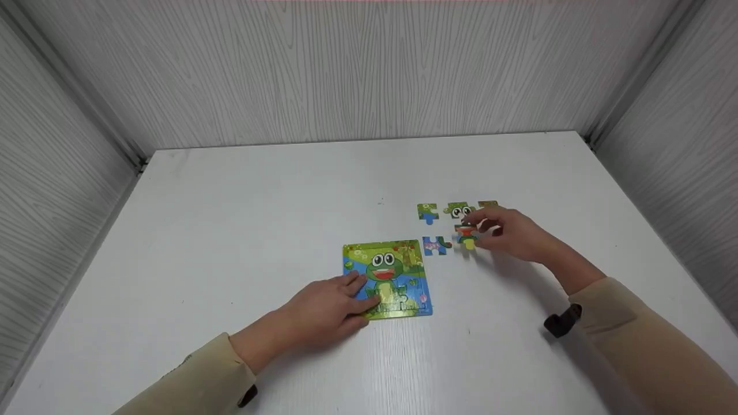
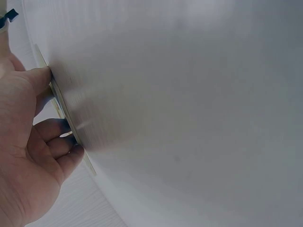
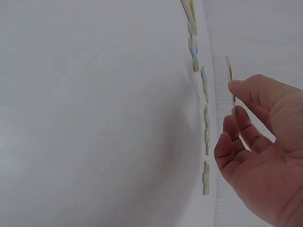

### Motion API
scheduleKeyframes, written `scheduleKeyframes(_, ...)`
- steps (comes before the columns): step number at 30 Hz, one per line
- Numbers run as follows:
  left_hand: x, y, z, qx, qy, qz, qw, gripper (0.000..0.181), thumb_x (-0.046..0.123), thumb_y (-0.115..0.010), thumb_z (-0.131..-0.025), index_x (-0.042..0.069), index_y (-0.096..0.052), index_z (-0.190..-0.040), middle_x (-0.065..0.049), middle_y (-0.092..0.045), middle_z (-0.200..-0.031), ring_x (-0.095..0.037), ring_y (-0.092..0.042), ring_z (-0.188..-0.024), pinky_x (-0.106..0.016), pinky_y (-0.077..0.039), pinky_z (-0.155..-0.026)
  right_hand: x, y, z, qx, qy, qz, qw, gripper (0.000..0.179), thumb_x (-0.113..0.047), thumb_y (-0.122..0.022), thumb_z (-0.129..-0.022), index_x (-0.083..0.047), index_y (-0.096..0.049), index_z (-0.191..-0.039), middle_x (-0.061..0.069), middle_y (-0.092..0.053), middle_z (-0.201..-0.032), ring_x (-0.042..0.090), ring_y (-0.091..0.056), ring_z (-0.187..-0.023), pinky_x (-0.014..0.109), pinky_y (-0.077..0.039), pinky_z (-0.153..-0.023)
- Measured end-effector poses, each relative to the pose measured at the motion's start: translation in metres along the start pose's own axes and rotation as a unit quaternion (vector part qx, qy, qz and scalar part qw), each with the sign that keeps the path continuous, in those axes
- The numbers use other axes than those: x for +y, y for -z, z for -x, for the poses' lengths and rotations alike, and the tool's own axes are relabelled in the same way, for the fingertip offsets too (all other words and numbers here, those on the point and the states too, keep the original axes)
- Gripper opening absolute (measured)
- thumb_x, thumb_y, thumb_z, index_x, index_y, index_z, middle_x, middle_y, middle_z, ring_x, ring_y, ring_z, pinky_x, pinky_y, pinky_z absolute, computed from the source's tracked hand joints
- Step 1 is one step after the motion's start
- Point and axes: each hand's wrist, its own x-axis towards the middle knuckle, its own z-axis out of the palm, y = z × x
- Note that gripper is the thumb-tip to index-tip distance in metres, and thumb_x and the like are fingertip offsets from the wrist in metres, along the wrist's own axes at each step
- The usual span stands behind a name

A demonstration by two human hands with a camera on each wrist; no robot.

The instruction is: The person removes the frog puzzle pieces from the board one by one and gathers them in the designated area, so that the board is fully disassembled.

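A square frog jigsaw puzzle board [image 1: 403, 271] lies on the white table. My left hand [image 1: 323, 308] rests at its lower left, some fingers over the picture and the thumb by its near edge. In the left wrist view, the fingertips of that hand [image 2: 28, 127] touch the thin edge of the board [image 2: 73, 127]. My right hand [image 1: 513, 236] pinches a puzzle piece [image 1: 467, 235] with a red mouth and a yellow part. From the right wrist view, this piece [image 3: 230, 71] is raised above the table between thumb and fingertips.
Several loose pieces lie right of the board: a green-and-blue one [image 1: 428, 212], one with frog eyes [image 1: 458, 212], another partly behind my right hand [image 1: 488, 203], and a blue one with pink [image 1: 433, 246] close to the board. Pale wood-grain panels [image 1: 369, 69] enclose the table [image 1: 259, 207].
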Motion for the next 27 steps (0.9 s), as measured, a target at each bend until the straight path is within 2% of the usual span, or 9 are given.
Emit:
scheduleKeyframes(5,0.000,0.000,0.000,-0.002,-0.002,-0.001,1.0000,0.048,0.042,-0.053,-0.111,0.024,-0.058,-0.155,-0.017,-0.046,-0.162,-0.036,-0.040,-0.153,-0.051,-0.042,-0.118,0.013,0.001,0.002,-0.001,-0.038,0.014,0.9992,0.047,-0.013,-0.076,-0.096,-0.017,-0.067,-0.141,0.011,-0.063,-0.133,0.031,-0.058,-0.117,0.041,-0.051,-0.095)
scheduleKeyframes(14,-0.001,0.000,0.000,0.004,-0.005,0.006,1.0000,0.047,0.042,-0.055,-0.110,0.025,-0.060,-0.154,-0.018,-0.046,-0.162,-0.037,-0.041,-0.152,-0.052,-0.042,-0.118,0.022,0.000,0.003,-0.009,-0.061,-0.001,0.9981,0.049,-0.017,-0.080,-0.094,-0.018,-0.068,-0.141,0.008,-0.063,-0.133,0.028,-0.052,-0.113,0.039,-0.046,-0.096)
scheduleKeyframes(23,-0.002,-0.001,0.002,0.008,-0.012,0.007,0.9999,0.048,0.041,-0.055,-0.110,0.023,-0.060,-0.154,-0.019,-0.046,-0.162,-0.037,-0.041,-0.152,-0.050,-0.042,-0.118,0.022,-0.004,0.002,-0.023,-0.051,-0.003,0.9984,0.053,-0.013,-0.077,-0.095,-0.015,-0.063,-0.146,0.008,-0.060,-0.144,0.027,-0.051,-0.121,0.043,-0.043,-0.104)
scheduleKeyframes(27,-0.002,-0.001,0.001,0.005,-0.011,0.005,0.9999,0.048,0.042,-0.054,-0.110,0.024,-0.059,-0.155,-0.018,-0.045,-0.162,-0.037,-0.040,-0.153,-0.050,-0.042,-0.118,0.023,-0.006,0.002,-0.024,-0.048,0.003,0.9985,0.053,-0.013,-0.077,-0.096,-0.015,-0.062,-0.147,0.008,-0.059,-0.144,0.028,-0.050,-0.120,0.043,-0.042,-0.103)
